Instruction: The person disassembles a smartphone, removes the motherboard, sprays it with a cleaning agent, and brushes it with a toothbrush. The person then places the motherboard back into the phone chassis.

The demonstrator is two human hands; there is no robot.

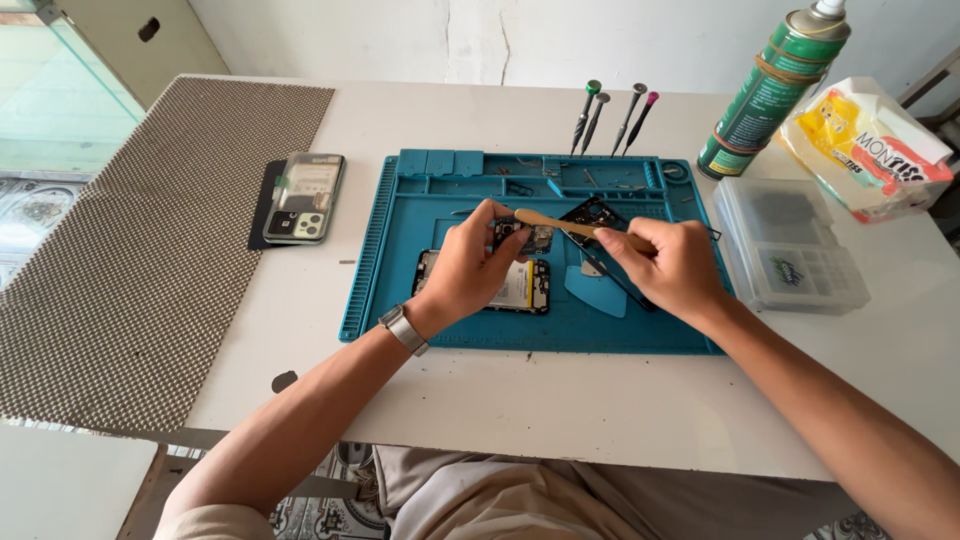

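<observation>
While both hands work over the blue mat (400, 300):
Left hand (470, 268): pinching small circuit board (530, 238); keep it steady.
Right hand (672, 262): gripping wooden stick (565, 224); judged best with light strokes.

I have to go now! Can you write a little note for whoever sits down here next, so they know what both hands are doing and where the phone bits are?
Left hand: pinching a small circuit board above the blue repair mat.
Right hand: holding a wooden-handled tool, its tip by the board.
Opened phone lies on the mat under the left hand; a dark phone part and a blue pick lie beside it.
Done: phone opened, board lifted out.
Left: board still in hand, phone still open.
</observation>
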